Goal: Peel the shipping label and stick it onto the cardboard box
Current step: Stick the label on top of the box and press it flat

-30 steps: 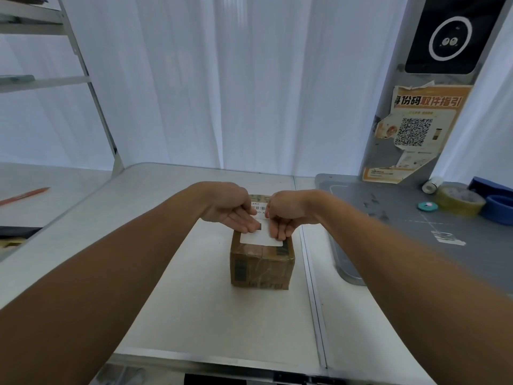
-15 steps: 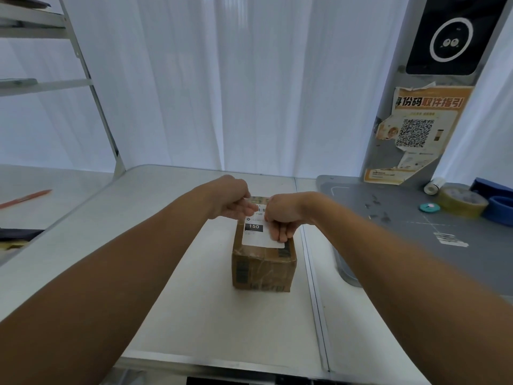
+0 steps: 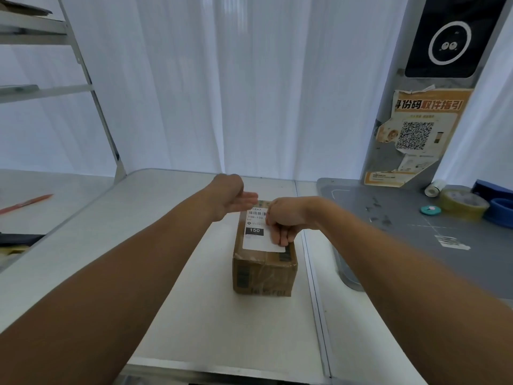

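A small brown cardboard box (image 3: 263, 269) sits on the white table (image 3: 172, 273) in the middle of the view. A white shipping label (image 3: 256, 236) with a barcode and a black "150" patch lies flat on the box's top face. My right hand (image 3: 283, 219) rests on the label's right side with the fingers curled down against it. My left hand (image 3: 234, 200) hovers at the box's far left corner, fingers stretched out flat and holding nothing.
A grey mat (image 3: 416, 218) lies to the right with a roll of clear tape (image 3: 462, 202), a blue roll (image 3: 499, 211) and a small teal disc (image 3: 430, 209). An orange poster (image 3: 413, 134) hangs behind. Metal shelving (image 3: 83, 87) and a red pen (image 3: 27, 202) are at the left.
The label, earlier covered by both hands, now shows most of its face. My left hand has lifted off toward the far left, and the right hand has slid along the label's right side.
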